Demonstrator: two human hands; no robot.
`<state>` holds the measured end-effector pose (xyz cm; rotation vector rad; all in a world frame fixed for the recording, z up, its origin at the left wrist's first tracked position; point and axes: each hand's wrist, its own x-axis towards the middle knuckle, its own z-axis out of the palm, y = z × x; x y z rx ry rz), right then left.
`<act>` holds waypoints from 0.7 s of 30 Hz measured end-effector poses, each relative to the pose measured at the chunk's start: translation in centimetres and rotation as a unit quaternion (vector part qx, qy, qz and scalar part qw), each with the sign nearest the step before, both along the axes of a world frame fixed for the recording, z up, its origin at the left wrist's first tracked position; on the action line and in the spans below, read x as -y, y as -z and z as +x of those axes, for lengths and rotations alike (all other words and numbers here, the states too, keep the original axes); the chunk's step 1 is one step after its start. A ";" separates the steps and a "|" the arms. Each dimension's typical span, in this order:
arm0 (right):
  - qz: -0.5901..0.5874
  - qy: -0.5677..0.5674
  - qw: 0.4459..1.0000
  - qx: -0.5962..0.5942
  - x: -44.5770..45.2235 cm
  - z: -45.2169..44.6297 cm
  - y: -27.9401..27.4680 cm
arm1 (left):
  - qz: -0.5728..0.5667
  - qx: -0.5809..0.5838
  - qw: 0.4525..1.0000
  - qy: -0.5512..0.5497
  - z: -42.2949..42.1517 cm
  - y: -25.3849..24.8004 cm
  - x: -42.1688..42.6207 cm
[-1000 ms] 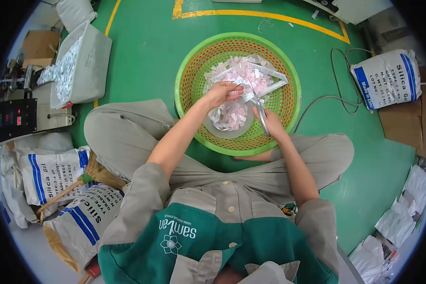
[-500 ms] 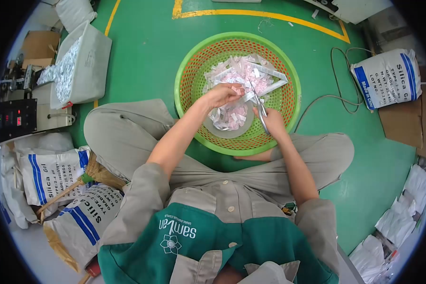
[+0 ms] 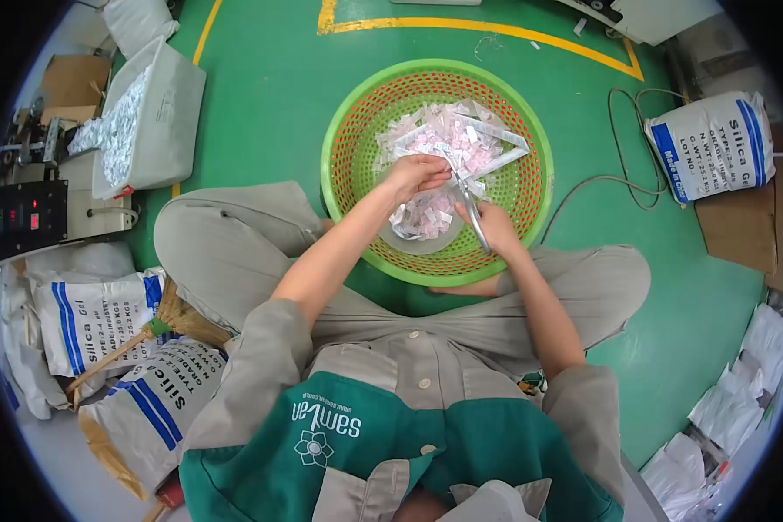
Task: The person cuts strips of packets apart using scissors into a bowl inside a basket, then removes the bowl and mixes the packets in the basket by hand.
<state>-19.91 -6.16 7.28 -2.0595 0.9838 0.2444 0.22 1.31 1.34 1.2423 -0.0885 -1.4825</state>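
Observation:
A green basket (image 3: 531,217) with red inner mesh stands between my legs. Small pink-and-white packets (image 3: 474,143) are heaped in it, some on a clear strip. More packets (image 3: 426,216) lie in a pale round bowl (image 3: 435,246) in the basket's near part. Over the heap, my left hand (image 3: 419,176) pinches the end of a packet strip. My right hand (image 3: 494,226) is closed on metal scissors (image 3: 472,204), whose blades point up and left beside the left fingertips.
At the left are a grey bin (image 3: 178,113) of packets, a control box (image 3: 26,217), silica gel sacks (image 3: 96,322) and a straw broom (image 3: 183,322). On the right, another sack (image 3: 709,148) rests on a carton (image 3: 739,230), near a cable (image 3: 583,181) on the floor.
My right hand has moved slightly left with the scissors, and the blades are nearer my left fingertips. My left hand has shifted a little.

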 end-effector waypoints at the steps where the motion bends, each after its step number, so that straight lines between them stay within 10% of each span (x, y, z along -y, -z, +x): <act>1: 0.036 0.004 0.999 -0.033 0.1 0.2 -0.9 | -0.001 0.013 1.000 0.005 -0.1 0.2 0.0; 5: -0.063 0.034 0.997 0.015 0.6 -0.6 1.0 | 0.023 0.251 0.967 0.034 -0.9 1.2 -0.8; 8: -0.112 0.042 0.992 0.042 1.2 -1.3 1.4 | 0.025 0.575 0.804 0.150 -2.2 4.6 -2.7; 15: -0.103 0.039 0.994 0.024 2.2 -2.1 3.1 | 0.137 0.713 0.583 0.364 -6.3 5.0 -6.9; 21: -0.042 0.056 0.997 0.021 2.5 -2.2 3.4 | 0.116 0.598 0.706 0.360 -3.6 7.5 -6.3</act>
